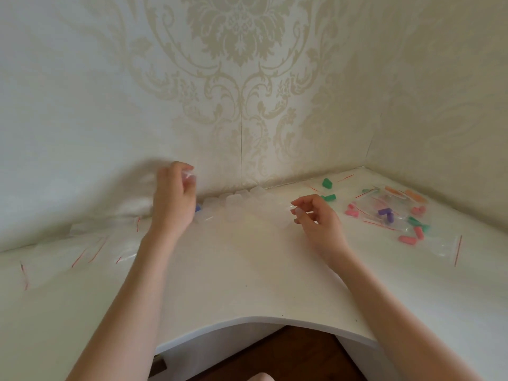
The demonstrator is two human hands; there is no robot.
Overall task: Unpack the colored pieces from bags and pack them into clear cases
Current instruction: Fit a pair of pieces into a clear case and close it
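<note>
Colored pieces (pixel 384 207) are scattered among bags at table (pixel 247 270) right. Left hand (pixel 173 196) is raised, fingers pinched on a clear case (pixel 189 176). Right hand (pixel 316 218) hovers, loosely curled, empty.

Soft, even daylight, fairly bright. Faint shadow on the wall (pixel 129 188) at nine o'clock. The left hand (pixel 173 196) is motion-blurred. Wide-angle bending curves the table (pixel 247 270) edges.
</note>
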